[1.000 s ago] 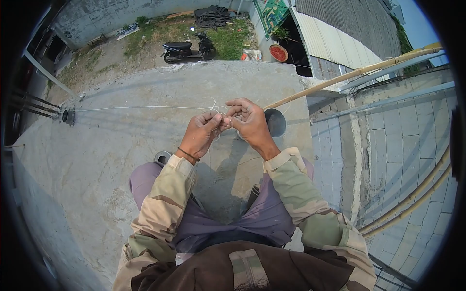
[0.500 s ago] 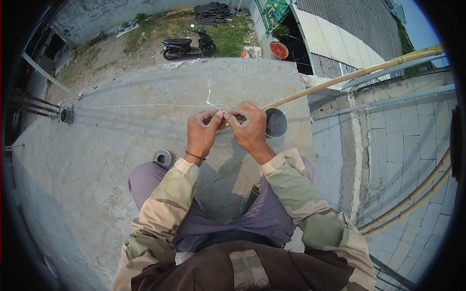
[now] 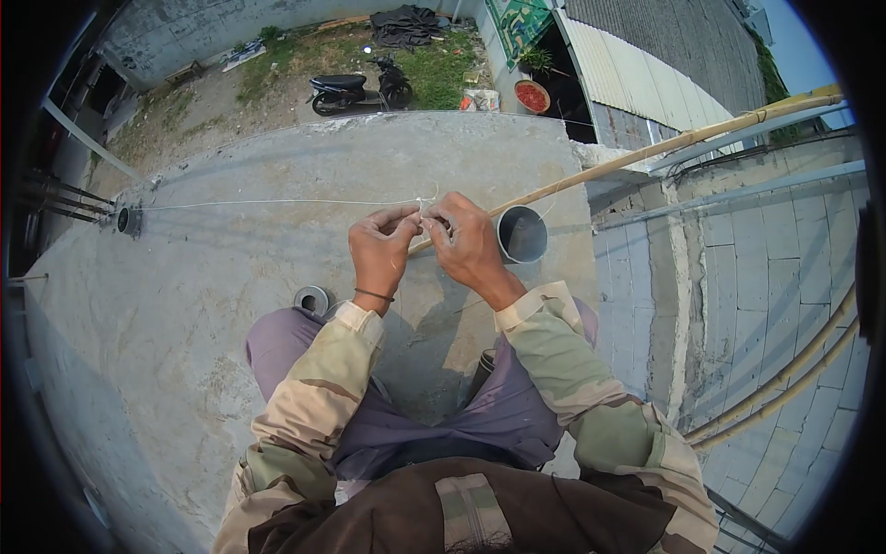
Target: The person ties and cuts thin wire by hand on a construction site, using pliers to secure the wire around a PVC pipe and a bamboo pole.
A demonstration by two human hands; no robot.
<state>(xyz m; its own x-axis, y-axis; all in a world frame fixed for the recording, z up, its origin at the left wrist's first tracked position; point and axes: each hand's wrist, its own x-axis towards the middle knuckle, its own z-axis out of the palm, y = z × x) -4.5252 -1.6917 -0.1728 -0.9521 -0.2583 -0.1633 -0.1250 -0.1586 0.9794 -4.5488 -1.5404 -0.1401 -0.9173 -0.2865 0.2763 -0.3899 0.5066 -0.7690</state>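
Observation:
A thin white string runs from a short pipe stub at the far left to my fingers. My left hand pinches the string between thumb and fingertips. Close beside it, my right hand is also closed in a pinch on the string. A small tangle or knot of string stands just above my fingertips, with a loose end curling up. Exactly how the strands cross between the fingers is too small to tell. A bamboo pole passes behind my right hand, next to a grey pipe opening.
I crouch on a concrete slab; its far edge drops to a yard with a parked motorbike. A grey ring-shaped roll lies by my left knee. At the right is a lower block wall. Rebar sticks out at the left.
My hands have drawn slightly apart, the left one shifting a little left. The loose string end that stood up to the left of my fingers now lies bunched just above the fingertips.

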